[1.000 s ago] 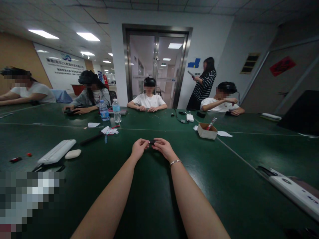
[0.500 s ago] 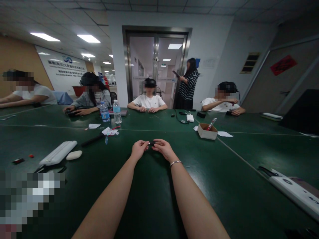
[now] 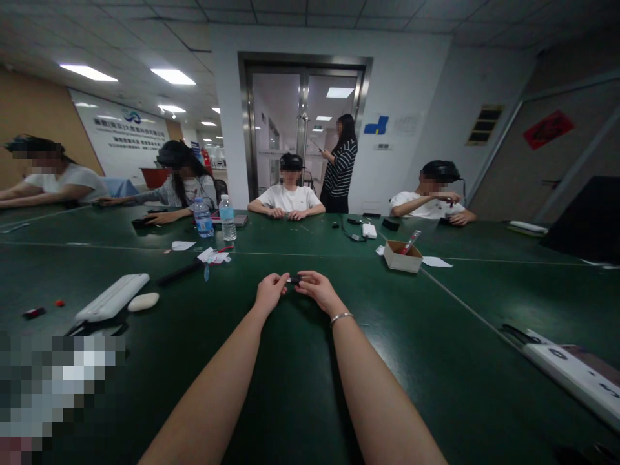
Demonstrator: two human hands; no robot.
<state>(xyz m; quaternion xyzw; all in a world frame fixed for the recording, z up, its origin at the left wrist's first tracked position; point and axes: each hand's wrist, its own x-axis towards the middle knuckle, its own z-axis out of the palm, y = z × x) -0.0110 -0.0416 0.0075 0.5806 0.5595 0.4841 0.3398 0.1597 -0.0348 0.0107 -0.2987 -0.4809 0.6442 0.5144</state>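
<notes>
Out over the green worktop (image 3: 300, 387), in the head view, the left hand (image 3: 269, 292) and right hand (image 3: 316, 290) meet fingertip to fingertip, each pinching one end of a small dark object (image 3: 293, 279). It sits between them, equally near both, its long axis running left-right, just above the surface; which end is its front cannot be told.

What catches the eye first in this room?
Two bare arms stretch over the green table, the left hand and right hand pinching a small dark object between their fingertips. Across the table, seated people work too, and a person in a striped top stands by the glass door.
</notes>
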